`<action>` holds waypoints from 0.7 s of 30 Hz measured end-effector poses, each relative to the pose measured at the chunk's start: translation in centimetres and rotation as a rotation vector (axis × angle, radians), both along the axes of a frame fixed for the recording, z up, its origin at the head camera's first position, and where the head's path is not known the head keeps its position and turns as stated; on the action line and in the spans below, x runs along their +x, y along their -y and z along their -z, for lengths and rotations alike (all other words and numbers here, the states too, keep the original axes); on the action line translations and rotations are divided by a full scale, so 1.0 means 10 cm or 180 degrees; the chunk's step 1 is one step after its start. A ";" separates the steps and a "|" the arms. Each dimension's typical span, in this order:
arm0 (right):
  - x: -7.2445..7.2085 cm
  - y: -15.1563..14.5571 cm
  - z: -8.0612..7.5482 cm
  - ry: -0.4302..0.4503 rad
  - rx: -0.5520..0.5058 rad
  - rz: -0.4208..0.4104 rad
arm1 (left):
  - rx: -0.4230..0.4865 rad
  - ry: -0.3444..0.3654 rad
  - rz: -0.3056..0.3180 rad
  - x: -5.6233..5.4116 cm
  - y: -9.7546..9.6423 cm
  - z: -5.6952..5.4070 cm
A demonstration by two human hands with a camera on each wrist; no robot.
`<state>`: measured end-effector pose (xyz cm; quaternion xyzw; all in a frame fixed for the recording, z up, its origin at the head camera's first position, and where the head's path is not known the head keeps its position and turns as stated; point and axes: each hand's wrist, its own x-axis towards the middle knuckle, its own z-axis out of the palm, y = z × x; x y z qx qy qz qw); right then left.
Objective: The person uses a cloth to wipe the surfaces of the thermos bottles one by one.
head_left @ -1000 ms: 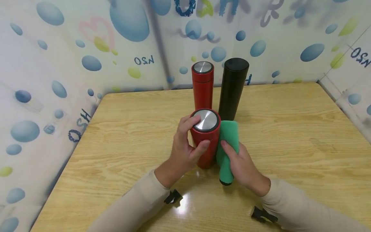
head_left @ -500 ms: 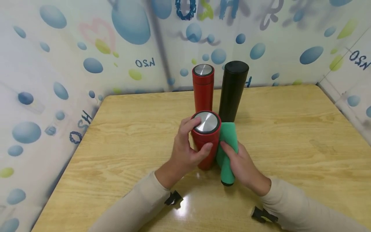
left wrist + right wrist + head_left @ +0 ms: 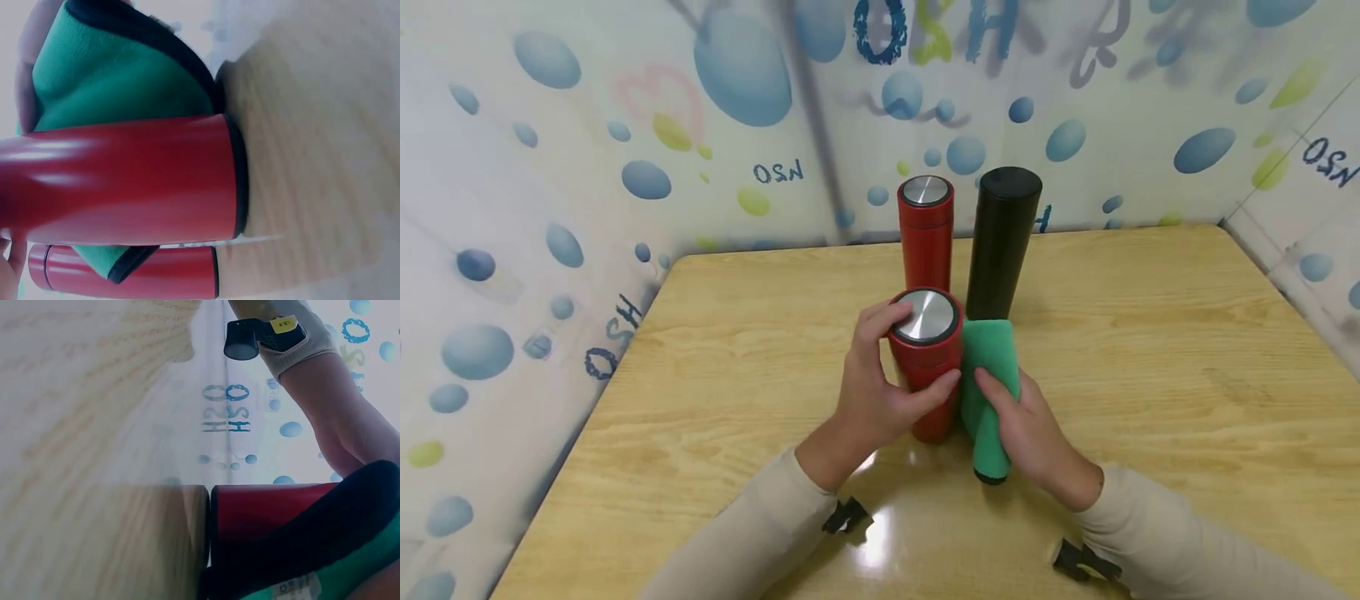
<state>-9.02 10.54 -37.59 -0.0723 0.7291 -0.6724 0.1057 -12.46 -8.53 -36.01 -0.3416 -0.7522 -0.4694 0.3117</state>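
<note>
A red thermos [image 3: 934, 367] with a brushed silver lid stands at the middle of the table. My left hand [image 3: 880, 383] grips it near the top, fingers curled round the far left side and thumb across the front. Against its right side my right hand [image 3: 1030, 425] holds a green cloth [image 3: 992, 367] with dark edging, folded and pressed to the bottle. In the left wrist view, the cloth [image 3: 125, 75] reaches behind the thermos [image 3: 125, 181] and a corner shows on its other side. The right fingers are mostly hidden behind the cloth.
A second red thermos [image 3: 925, 242] and a black thermos [image 3: 1003, 242] stand upright behind the held one. The wooden table [image 3: 1150, 358] ends at patterned walls at the back and left. A small dark camera [image 3: 847, 516] sits at the left wrist.
The head view has tilted slightly, so the scene sits a little lower. The held thermos has shifted slightly left, and the left thumb lies further across it. The right hand still holds the cloth.
</note>
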 end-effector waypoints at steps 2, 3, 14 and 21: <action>0.00 0.00 0.01 0.0026 -0.0040 0.0028 | 0.0069 -0.0014 -0.0087 -0.04 0.03 -0.03; 0.00 0.00 0.02 0.0031 -0.0059 0.0037 | 0.0114 -0.0015 -0.0126 -0.06 0.05 -0.04; 0.02 -0.02 0.02 -0.0060 -0.0083 -0.0004 | 0.0335 0.0053 -0.0549 -0.38 0.25 -0.19; 0.01 -0.02 0.02 -0.0174 -0.0136 -0.0083 | 0.0269 0.0362 -0.0759 -0.54 0.34 -0.20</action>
